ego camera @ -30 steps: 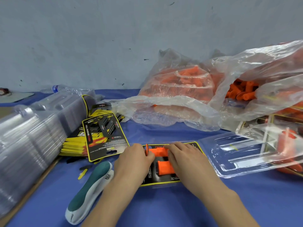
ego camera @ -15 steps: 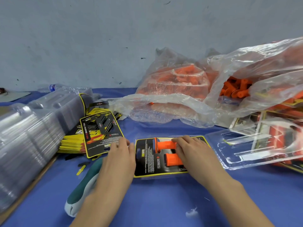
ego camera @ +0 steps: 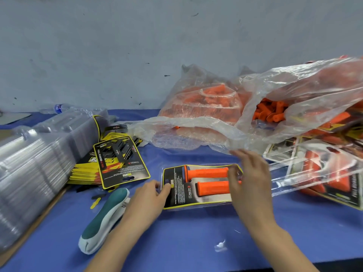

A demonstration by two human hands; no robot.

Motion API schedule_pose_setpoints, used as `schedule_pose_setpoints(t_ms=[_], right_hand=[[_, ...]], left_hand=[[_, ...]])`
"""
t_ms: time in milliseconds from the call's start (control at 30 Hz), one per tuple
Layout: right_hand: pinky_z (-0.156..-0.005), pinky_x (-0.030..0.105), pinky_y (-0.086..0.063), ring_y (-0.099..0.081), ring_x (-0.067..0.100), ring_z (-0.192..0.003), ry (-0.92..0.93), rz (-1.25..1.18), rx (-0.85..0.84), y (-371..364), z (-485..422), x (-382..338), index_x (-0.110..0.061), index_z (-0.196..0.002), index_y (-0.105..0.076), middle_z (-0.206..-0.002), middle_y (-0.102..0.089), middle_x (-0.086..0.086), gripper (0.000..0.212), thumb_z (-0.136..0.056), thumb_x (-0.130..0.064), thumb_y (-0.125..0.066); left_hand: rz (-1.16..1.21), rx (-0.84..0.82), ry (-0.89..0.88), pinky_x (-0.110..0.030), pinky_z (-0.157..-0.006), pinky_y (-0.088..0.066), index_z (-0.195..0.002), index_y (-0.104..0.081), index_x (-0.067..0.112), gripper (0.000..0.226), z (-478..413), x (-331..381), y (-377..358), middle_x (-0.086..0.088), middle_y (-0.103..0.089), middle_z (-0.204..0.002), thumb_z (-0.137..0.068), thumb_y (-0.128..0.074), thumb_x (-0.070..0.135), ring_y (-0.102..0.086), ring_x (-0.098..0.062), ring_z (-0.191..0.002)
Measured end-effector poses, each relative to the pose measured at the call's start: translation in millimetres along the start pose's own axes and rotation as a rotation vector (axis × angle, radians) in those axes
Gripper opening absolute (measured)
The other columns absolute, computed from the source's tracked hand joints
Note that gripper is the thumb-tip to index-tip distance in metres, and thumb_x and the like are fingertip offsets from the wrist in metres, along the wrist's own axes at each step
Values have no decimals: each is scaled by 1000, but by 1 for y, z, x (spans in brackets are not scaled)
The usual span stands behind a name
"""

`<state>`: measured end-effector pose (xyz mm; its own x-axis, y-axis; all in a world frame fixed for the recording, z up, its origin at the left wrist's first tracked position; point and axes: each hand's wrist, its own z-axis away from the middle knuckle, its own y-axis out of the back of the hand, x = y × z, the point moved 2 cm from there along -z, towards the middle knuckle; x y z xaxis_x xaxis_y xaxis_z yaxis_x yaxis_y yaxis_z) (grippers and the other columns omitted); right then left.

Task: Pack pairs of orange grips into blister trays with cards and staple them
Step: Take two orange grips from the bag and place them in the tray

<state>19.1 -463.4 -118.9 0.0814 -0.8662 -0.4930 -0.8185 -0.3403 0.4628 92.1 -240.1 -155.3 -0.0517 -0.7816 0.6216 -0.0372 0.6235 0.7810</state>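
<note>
A clear blister tray [ego camera: 196, 206] is being steadied on the blue tablecloth [ego camera: 176, 244] near the middle of the scene. A black, yellow-edged card [ego camera: 175, 193] is being held inside it. Two bright orange grips are being cradled on that card, lying left to right and parallel. The farther grip [ego camera: 206, 172] is being shown with a flared flange at its left end. The nearer grip [ego camera: 213, 187] is being carried just beside it, set slightly to the right.

The tray's left edge is being touched by the left hand [ego camera: 146, 201], whose fingers are relaxed and nearly straight, with nothing being gripped. The right ends of both grips are being covered by the right hand [ego camera: 249, 179]. This hand is blurred; its fingers are being held spread and loosely straight, and nothing is being clasped.

One clear plastic shell [ego camera: 314, 169] is being propped open just right of the tray; whether it is joined to the tray cannot be told. One teal and white stapler [ego camera: 104, 218] is being left at the near left, beside the left forearm. One pile of cards [ego camera: 119, 163] is being fanned out farther left, too many to count. One long stack of clear trays [ego camera: 29, 169] is being laid along the left edge. Two clear bags [ego camera: 206, 107] [ego camera: 306, 89] are being filled by loose orange grips at the far right. One bottle [ego camera: 59, 107] is being rested at the far left.
</note>
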Motion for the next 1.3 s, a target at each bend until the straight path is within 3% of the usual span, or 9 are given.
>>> schedule_pose_setpoints(t_ms=[133,200,300,467,700,833,1000,1133,1300], right_hand=[[-109,23,-28,-38,30,-129,-648,-317,472,33,11,24,-15,-133,-43,-137,-38,11,52,-84,-19,-60],[-96,39,-44,-52,33,-113,-929,-421,511,39,14,42,-10,-130,-43,-127,-46,10,50,-85,-21,-61],[-59,24,-45,-54,7,-61,-1094,-704,374,37,12,51,-8,-127,-45,-97,-56,5,39,-92,-17,-58],[-61,19,-45,-55,-8,-67,-727,-582,199,39,10,36,-28,-123,-51,-104,-61,-1,38,-93,-7,-54],[-78,38,-46,-53,23,-91,251,116,-209,27,32,6,-29,-116,-66,-103,-60,-4,32,-90,-11,-60],[-71,35,-50,-62,22,-85,463,275,-366,21,39,10,-29,-109,-69,-100,-62,-5,34,-78,-44,-74],[-66,28,-46,-58,19,-80,508,349,-479,18,39,21,-27,-106,-68,-96,-59,-8,78,-36,2,-86],[-68,25,-42,-57,16,-79,524,319,-448,19,39,22,-29,-103,-69,-91,-59,-11,67,-45,-1,-88],[-69,24,-32,-58,16,-76,503,295,-432,20,38,22,-31,-101,-70,-87,-59,-12,60,-50,-4,-87]], left_hand=[[-9,23,5,-30,-56,-35,-80,-56,25,34,0,-2,-2,8,-62,-67,-92,-49,56,-57,-8,-74],[-18,31,-3,-32,-59,-36,-82,-56,24,35,1,-2,-2,8,-62,-71,-93,-48,56,-58,-13,-79],[-24,21,-13,-35,-64,-38,-86,-56,24,33,2,-3,-4,7,-63,-78,-94,-46,55,-58,-18,-86],[52,-1,-18,-34,-70,-43,-87,-60,26,33,5,0,0,13,-61,-79,-97,-42,52,-60,-21,-88],[106,-32,-1,-30,-52,-38,-85,-60,9,32,2,1,3,0,-49,-53,-101,-40,29,-52,-25,-55],[269,-116,66,-18,-37,-30,-85,-58,3,32,1,-5,7,1,-46,-42,-102,-43,27,-38,-12,-29],[564,-55,170,-24,-38,-38,-97,-61,5,28,-1,-6,16,-9,-57,-73,-104,-38,18,-53,-20,-44],[48,386,-464,-36,-75,-44,-98,-59,26,21,17,18,21,7,-59,-96,-100,-42,38,-57,-16,-91],[-433,183,-978,-34,-72,-50,-103,-62,30,21,49,50,-26,5,-56,-94,-85,-55,37,-58,-19,-83]])
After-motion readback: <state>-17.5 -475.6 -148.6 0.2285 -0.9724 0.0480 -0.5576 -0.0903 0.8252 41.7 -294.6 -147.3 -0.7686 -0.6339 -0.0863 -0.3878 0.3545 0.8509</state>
